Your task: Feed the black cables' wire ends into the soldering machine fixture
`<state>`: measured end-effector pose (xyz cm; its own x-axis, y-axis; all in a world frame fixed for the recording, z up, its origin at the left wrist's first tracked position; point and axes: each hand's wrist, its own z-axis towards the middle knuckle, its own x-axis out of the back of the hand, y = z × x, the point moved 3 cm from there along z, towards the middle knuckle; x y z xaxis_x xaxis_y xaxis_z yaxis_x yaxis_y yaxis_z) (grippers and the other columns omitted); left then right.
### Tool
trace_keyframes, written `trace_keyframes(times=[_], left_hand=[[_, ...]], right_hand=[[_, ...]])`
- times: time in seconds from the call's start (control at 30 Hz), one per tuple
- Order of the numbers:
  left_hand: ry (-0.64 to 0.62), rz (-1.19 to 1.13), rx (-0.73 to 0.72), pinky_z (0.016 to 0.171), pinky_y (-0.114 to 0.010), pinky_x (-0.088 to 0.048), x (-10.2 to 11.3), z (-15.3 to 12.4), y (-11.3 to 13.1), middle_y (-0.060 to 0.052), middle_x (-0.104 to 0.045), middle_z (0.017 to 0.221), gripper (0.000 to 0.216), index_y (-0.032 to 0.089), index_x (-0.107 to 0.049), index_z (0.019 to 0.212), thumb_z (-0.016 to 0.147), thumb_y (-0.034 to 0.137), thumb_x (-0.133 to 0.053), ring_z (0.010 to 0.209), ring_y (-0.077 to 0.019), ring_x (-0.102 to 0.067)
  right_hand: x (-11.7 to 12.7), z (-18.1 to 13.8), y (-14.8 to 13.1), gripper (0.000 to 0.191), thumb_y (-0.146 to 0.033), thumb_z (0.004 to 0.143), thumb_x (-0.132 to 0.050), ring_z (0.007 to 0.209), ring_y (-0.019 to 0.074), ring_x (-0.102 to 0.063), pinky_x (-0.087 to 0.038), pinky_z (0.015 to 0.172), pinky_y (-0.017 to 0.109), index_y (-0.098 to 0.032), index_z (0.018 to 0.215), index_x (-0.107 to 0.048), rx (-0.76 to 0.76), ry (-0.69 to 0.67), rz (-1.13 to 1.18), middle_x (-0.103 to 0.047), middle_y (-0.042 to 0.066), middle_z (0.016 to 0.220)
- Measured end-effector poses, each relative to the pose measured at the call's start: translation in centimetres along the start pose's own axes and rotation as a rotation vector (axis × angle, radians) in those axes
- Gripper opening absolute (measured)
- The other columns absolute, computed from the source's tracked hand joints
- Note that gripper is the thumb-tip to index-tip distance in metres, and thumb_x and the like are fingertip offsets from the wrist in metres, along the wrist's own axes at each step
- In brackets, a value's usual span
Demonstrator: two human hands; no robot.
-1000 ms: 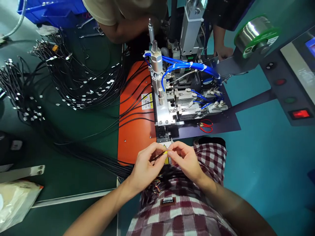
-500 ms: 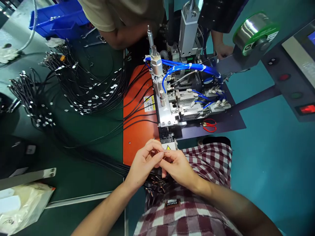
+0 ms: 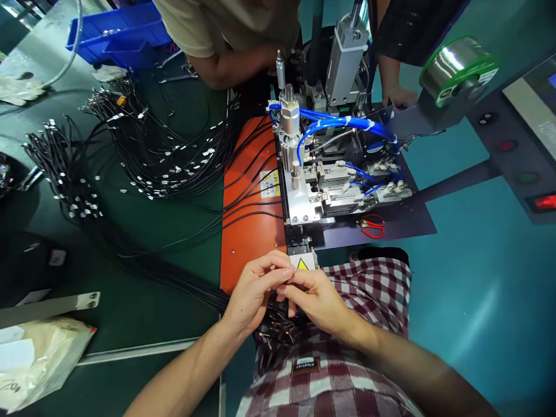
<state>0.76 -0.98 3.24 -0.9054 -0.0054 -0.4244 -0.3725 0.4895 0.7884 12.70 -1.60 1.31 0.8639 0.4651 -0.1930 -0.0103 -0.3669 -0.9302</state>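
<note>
My left hand and my right hand meet in front of my lap, fingertips pinched together. Between them is a thin wire, mostly hidden by the fingers. Just below, a bundle of black cables ends in stripped, coppery wire ends beside my checked apron. Right beyond my fingertips is a white block with a yellow warning triangle. An orange plate lies past my left hand, with several black cables running across it into a metal clamping machine.
Red-handled snips lie on the machine's dark base. More cable bundles spread over the green table, with blue bins behind. Another person's arm is across the machine. A solder wire spool and a control panel stand at right.
The view has swung slightly, so the machine, bins and cables sit further right. My hands stay together in nearly the same place, with small finger shifts; the wire between them shows less.
</note>
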Motion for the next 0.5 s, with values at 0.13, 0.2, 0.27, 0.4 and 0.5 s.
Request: trace_keyframes(times=[0.13,0.2,0.27,0.4,0.5], left_hand=[[0.052,-0.032,-0.006,0.046,-0.019,-0.035,0.03,-0.05,-0.22,0.001,-0.049,0.076,0.012,0.014,-0.064,0.065,0.074,0.020,-0.068,0.056,-0.0059,-0.042],[0.057,-0.017,-0.008,0.045,-0.019,-0.035,-0.06,-0.15,-0.25,0.001,-0.050,0.078,0.014,0.014,-0.063,0.066,0.076,0.022,-0.068,0.056,-0.0057,-0.042],[0.033,0.014,-0.011,0.045,-0.019,-0.036,-0.21,-0.30,-0.20,0.001,-0.049,0.079,0.015,0.014,-0.062,0.068,0.078,0.025,-0.067,0.056,-0.0059,-0.042],[-0.023,0.114,-0.022,0.046,-0.020,-0.039,-0.46,-0.49,0.06,0.001,-0.049,0.081,0.014,0.016,-0.064,0.076,0.079,0.029,-0.068,0.056,-0.0071,-0.046],[-0.008,0.171,-0.058,0.048,-0.020,-0.040,-0.45,-0.43,0.25,0.001,-0.049,0.078,0.015,0.015,-0.063,0.074,0.079,0.028,-0.069,0.057,-0.0069,-0.047]], right_hand=[[0.07,-0.19,0.06,0.018,-0.019,0.087,-0.057,0.049,0.0077,-0.055,-0.040,0.052,0.019,-0.016,0.073,-0.068,-0.001,0.017,-0.029,-0.060,-0.003,0.058],[0.14,-0.26,0.12,0.019,-0.019,0.087,-0.058,0.049,0.0084,-0.055,-0.040,0.053,0.020,-0.015,0.072,-0.068,0.005,0.028,-0.065,-0.059,-0.003,0.054],[0.23,-0.33,0.13,0.020,-0.020,0.088,-0.057,0.050,0.0091,-0.055,-0.040,0.054,0.020,-0.015,0.071,-0.068,0.018,0.033,-0.098,-0.058,-0.003,0.052],[0.43,-0.47,0.05,0.023,-0.021,0.090,-0.054,0.052,0.0097,-0.056,-0.040,0.055,0.021,-0.016,0.071,-0.066,0.044,0.030,-0.142,-0.059,-0.003,0.054],[0.49,-0.53,0.03,0.023,-0.019,0.090,-0.053,0.053,0.0097,-0.055,-0.040,0.055,0.021,-0.016,0.070,-0.065,0.057,0.028,-0.141,-0.058,-0.003,0.056]])
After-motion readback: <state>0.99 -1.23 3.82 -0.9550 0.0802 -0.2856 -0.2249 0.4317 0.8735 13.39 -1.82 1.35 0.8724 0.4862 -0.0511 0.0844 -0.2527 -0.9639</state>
